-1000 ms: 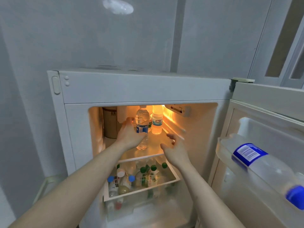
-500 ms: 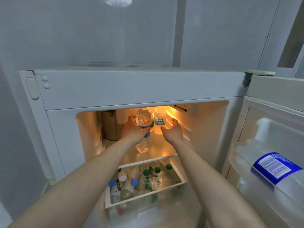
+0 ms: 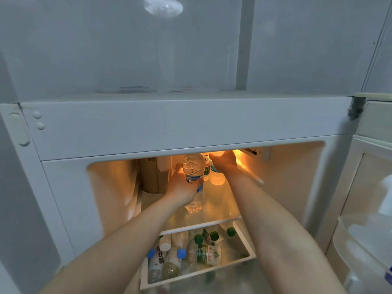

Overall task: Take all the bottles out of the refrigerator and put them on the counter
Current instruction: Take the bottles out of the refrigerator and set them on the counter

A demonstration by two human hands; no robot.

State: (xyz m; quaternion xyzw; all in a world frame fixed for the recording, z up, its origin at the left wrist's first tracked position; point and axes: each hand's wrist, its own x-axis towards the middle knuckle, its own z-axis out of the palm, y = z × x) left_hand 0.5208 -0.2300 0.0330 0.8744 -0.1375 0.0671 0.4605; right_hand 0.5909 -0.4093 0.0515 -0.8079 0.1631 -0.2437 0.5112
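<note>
1. Gripping a clear water bottle (image 3: pixel 194 177) with my left hand (image 3: pixel 184 188), fingers wrapped round its blue label; bottle upright on the top shelf (image 3: pixel 220 211) of the refrigerator (image 3: pixel 191 128).
2. My right hand (image 3: pixel 224 162) is curled round the top of a white bottle (image 3: pixel 217 179) further back; hand covers its cap and label, only the pale lower body shows.
3. One more small bottle (image 3: pixel 206 166) sits between the two, mostly hidden, green label barely readable.
4. Brown container (image 3: pixel 151 177) at the shelf's back left, top cut off by the fridge frame.
5. Lower drawer (image 3: pixel 199 272) holds a heap of bottles lying down, green and blue caps; can't count them, my arms overlap the view.
6. Open door (image 3: pixel 373 187) at right is cut by the frame edge; its contents blurred.
7. Versus half a second ago: right hand was open, just short of the white bottle, now it has hold of it. Left grip unchanged. Camera moved closer and lower.
</note>
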